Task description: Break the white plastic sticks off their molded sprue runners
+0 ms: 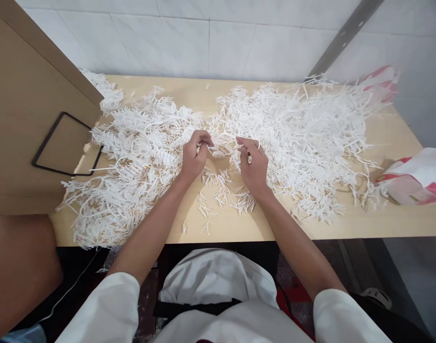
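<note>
Two big heaps of white plastic comb-like strips cover the wooden table [239, 226]: a left heap [132, 157] and a right heap [299, 138]. My left hand [193, 157] and my right hand [252, 164] meet between the heaps, both with fingers pinched on one white strip piece [221, 148] stretched between them. Small broken-off white pieces [223, 190] lie scattered on the table just below my hands.
A wooden panel [21, 124] with a black rectangular frame [65, 145] stands at the left. White-and-red bags sit at the right edge [416, 178] and back right [380, 83]. A tiled wall [203, 38] backs the table. Another person's arm [17, 267] shows at lower left.
</note>
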Action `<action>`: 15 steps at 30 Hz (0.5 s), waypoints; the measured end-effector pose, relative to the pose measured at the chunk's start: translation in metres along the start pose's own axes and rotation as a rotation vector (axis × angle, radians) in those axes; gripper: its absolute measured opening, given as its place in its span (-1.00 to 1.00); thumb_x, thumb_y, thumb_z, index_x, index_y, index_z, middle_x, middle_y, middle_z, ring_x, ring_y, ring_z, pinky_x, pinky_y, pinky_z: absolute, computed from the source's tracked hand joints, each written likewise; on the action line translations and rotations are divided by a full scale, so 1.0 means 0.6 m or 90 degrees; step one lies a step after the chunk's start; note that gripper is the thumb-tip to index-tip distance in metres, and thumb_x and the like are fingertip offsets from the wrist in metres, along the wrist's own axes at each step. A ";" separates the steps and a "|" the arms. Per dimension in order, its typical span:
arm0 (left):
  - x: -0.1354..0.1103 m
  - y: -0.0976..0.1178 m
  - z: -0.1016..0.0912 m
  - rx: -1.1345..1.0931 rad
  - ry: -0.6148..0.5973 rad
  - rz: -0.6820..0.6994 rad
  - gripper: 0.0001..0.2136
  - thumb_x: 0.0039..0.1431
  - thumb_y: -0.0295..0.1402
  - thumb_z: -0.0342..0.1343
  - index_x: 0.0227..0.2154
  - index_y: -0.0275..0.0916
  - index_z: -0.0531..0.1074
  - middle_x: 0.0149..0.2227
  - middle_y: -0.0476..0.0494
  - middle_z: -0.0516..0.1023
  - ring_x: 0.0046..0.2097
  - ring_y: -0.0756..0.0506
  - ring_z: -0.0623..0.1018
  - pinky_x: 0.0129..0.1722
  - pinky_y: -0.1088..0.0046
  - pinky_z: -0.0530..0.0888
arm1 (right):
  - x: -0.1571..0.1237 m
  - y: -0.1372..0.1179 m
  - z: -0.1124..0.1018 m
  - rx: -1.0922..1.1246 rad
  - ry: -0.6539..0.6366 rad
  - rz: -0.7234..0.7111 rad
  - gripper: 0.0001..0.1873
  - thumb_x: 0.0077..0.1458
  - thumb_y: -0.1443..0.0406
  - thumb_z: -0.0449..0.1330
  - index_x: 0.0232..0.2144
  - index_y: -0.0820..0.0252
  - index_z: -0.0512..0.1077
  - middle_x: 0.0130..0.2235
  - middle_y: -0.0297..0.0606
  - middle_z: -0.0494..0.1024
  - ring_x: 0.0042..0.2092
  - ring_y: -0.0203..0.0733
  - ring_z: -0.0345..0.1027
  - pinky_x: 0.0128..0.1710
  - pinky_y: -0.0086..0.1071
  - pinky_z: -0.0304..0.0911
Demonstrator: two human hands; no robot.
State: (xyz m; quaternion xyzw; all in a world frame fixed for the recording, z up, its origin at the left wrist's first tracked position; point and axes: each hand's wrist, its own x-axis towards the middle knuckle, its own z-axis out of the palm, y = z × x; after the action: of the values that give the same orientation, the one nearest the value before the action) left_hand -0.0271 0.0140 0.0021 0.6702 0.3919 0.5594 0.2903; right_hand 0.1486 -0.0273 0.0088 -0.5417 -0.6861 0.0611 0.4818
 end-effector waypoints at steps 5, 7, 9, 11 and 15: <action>0.000 -0.001 0.005 0.012 0.001 -0.025 -0.75 0.13 -0.51 -0.09 -0.16 -0.11 0.33 -0.14 -0.07 0.47 -0.27 0.03 0.47 -0.25 0.46 0.47 | 0.004 0.004 -0.003 0.052 0.039 0.003 -0.65 0.29 0.17 -0.10 0.02 -0.07 0.37 0.07 -0.23 0.44 0.13 -0.13 0.32 -0.02 -0.14 0.41; 0.001 0.002 0.007 -0.007 -0.001 -0.053 -0.83 0.24 -0.39 -0.10 -0.18 -0.11 0.35 -0.15 -0.09 0.49 -0.29 0.02 0.48 -0.27 0.45 0.48 | 0.004 0.005 -0.004 0.078 0.037 0.009 -0.67 0.28 0.15 -0.07 0.01 -0.06 0.37 0.02 -0.25 0.47 0.02 -0.16 0.41 -0.05 -0.16 0.44; 0.003 0.005 0.009 -0.049 0.030 -0.089 -0.81 0.31 -0.24 -0.16 -0.17 -0.11 0.33 -0.16 -0.11 0.51 -0.33 0.03 0.50 -0.33 0.46 0.48 | 0.003 0.003 -0.005 0.101 0.048 0.021 -0.69 0.27 0.15 -0.03 -0.01 -0.02 0.37 -0.01 -0.25 0.48 -0.13 -0.23 0.48 -0.16 -0.23 0.48; 0.005 0.007 0.009 -0.085 0.048 -0.128 -0.74 0.33 -0.12 -0.20 -0.18 -0.13 0.30 -0.24 -0.11 0.52 -0.39 0.04 0.51 -0.42 0.49 0.46 | 0.002 0.000 -0.005 0.121 0.065 0.018 -0.73 0.26 0.16 -0.01 -0.08 0.01 0.40 -0.06 -0.26 0.50 -0.21 -0.29 0.49 -0.22 -0.29 0.49; 0.004 0.017 0.011 -0.052 -0.052 -0.164 -0.69 0.24 -0.02 -0.07 -0.25 -0.17 0.33 -0.37 -0.06 0.50 -0.44 0.05 0.51 -0.48 0.54 0.42 | 0.003 -0.008 -0.007 0.133 0.103 -0.035 -0.83 0.23 0.22 0.07 -0.23 0.05 0.45 -0.17 -0.29 0.55 -0.15 -0.28 0.47 -0.21 -0.32 0.48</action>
State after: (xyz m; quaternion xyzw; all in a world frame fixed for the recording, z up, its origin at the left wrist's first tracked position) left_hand -0.0184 0.0110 0.0106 0.6240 0.4394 0.5053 0.4028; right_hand 0.1484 -0.0296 0.0150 -0.4726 -0.6493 0.0750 0.5911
